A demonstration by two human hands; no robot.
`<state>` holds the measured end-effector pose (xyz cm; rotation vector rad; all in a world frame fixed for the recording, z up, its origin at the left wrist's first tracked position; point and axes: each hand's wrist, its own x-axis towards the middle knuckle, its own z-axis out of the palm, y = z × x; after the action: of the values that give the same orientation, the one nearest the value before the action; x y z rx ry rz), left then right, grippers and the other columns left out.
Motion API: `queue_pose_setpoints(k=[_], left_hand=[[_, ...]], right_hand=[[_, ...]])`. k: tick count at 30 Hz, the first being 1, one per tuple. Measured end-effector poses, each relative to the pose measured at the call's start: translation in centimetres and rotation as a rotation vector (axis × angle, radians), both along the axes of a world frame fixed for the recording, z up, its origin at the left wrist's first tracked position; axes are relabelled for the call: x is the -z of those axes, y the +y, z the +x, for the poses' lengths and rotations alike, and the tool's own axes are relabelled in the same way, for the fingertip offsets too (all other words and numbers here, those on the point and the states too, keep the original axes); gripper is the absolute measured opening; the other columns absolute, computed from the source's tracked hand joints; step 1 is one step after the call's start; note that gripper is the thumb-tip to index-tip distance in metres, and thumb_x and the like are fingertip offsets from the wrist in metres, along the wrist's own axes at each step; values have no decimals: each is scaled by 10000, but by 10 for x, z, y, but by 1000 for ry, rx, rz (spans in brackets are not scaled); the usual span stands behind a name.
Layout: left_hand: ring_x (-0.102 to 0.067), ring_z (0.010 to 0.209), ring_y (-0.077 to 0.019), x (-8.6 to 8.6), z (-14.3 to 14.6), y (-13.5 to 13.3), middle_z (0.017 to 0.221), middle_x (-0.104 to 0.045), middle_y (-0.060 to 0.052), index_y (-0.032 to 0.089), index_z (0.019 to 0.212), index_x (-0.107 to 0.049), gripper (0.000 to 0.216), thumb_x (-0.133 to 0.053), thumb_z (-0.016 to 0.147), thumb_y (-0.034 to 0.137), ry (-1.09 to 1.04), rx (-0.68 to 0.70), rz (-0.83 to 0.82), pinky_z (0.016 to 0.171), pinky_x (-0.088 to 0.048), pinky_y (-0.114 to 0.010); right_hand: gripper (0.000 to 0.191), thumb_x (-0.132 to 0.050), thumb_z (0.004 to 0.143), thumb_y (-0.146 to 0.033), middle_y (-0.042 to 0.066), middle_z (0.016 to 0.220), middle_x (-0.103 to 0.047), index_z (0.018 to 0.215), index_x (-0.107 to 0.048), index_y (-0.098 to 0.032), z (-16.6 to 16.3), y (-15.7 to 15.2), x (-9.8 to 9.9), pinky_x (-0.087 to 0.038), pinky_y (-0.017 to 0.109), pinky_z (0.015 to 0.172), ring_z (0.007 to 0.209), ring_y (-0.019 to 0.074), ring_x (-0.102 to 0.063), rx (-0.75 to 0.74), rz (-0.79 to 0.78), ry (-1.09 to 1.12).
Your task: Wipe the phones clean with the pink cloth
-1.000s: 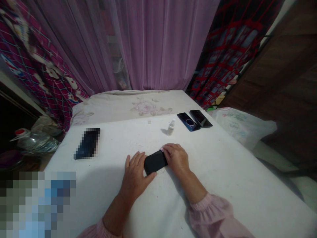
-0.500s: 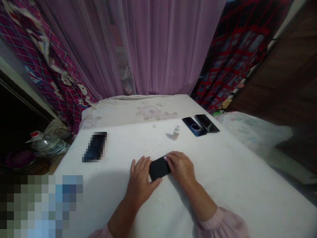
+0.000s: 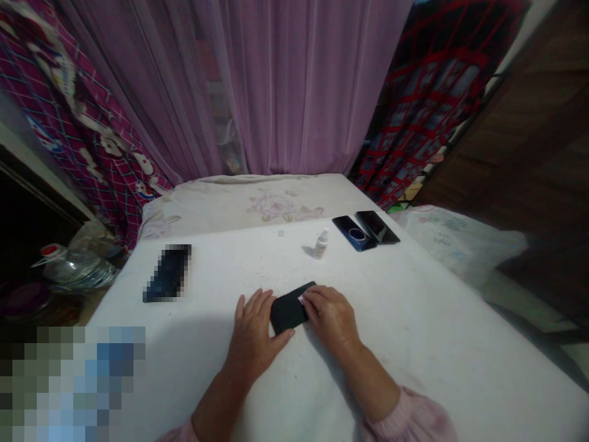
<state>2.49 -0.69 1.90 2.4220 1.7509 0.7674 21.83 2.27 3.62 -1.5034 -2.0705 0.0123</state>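
A black phone (image 3: 289, 310) lies flat on the white-covered table. Around its left end curls my left hand (image 3: 254, 325), thumb at the near edge and fingers by the far edge. My right hand (image 3: 332, 316) is closed in a pinch over the phone's right part. Between its fingertips shows a small pale pink piece (image 3: 302, 299), touching the phone's surface; its material is too small to tell. Beyond the hands stands a small white bottle (image 3: 321, 244), upright.
At the back right lie a blue phone (image 3: 354, 233) with a ring on it and a dark phone (image 3: 378, 227). A pixelated dark device (image 3: 168, 273) lies on the left. The white tablecloth (image 3: 405, 344) covers the table; a plastic water jug (image 3: 76, 264) stands beyond its left edge.
My right hand has slid from the phone's right end inward over its surface, exposing the far right corner. My left hand keeps its hold. The whole view has shifted slightly.
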Motion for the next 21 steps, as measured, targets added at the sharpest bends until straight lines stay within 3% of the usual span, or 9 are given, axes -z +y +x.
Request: queue_pose_setpoints(k=[5, 13, 21], left_hand=[[-520, 1284, -360, 1, 0, 1, 1321, -617, -167, 174, 1254, -554, 525, -664, 789, 391, -18, 6, 5, 1115, -284, -622], [-527, 1276, -365, 1, 0, 1, 1314, -620, -176, 163, 1243, -561, 526, -675, 786, 396, -8, 8, 13, 1104, -299, -627], [-521, 1286, -347, 4, -1, -1, 1328, -613, -162, 174, 1271, -545, 539, -667, 796, 397, 5, -2, 13, 1113, -302, -619]], right_hand=[[174, -580, 902, -214, 47, 919, -731, 860, -749, -218, 20, 10, 1, -466, 303, 754, 821, 191, -637, 139, -4, 19], [170, -580, 899, -206, 51, 907, -726, 868, -747, -217, -13, -9, 0, -471, 290, 747, 802, 176, -633, -123, 13, 21], [178, -576, 879, -207, 43, 909, -732, 847, -750, -227, 24, 9, 3, -475, 301, 736, 811, 187, -644, 119, 17, -4]])
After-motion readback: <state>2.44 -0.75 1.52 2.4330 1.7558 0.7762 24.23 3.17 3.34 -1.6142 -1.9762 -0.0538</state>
